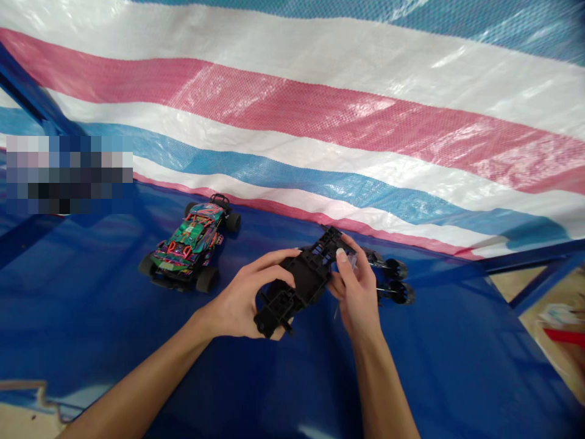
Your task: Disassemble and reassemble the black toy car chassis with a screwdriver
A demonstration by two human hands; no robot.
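Note:
My left hand [247, 296] is curled around the lower end of a black plastic toy car chassis [306, 275], held tilted above the blue table. At its upper end, my right hand [359, 283] closes with thumb and fingers on the frame. A small piece of clear plastic [352, 261] shows between the right thumb and index finger; I cannot make out what it is. Behind the right hand lie black wheeled car parts [397, 280], partly hidden. Left of my hands stands a colourful toy car [189, 238] with a green, patterned body and black wheels.
The blue table [183, 366] reaches under everything. A striped plastic sheet [292, 103] hangs along its back edge. Blue metal frame bars [534, 256] stand at both sides. A dark object at the far left is blurred by pixels.

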